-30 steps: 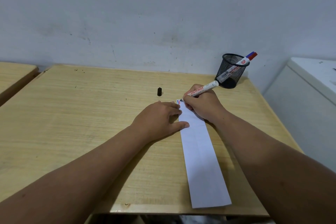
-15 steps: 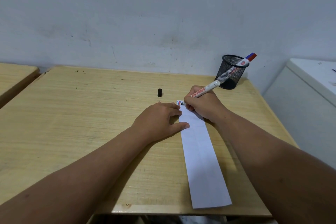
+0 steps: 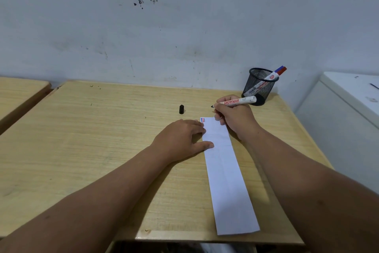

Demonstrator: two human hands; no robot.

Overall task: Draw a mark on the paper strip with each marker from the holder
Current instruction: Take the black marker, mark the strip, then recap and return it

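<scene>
Gripping the uncapped white black-tipped marker, right hand hovers beyond the long white paper strip; left hand lies flat, pinning its edge. Next: recap with small black cap beyond left fingers, return to black mesh holder behind right hand.

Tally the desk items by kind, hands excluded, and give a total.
Markers: 3, one in the right hand, two in the holder
Loose caps: 1
Mesh holders: 1
Paper strips: 1
Total: 6
</scene>
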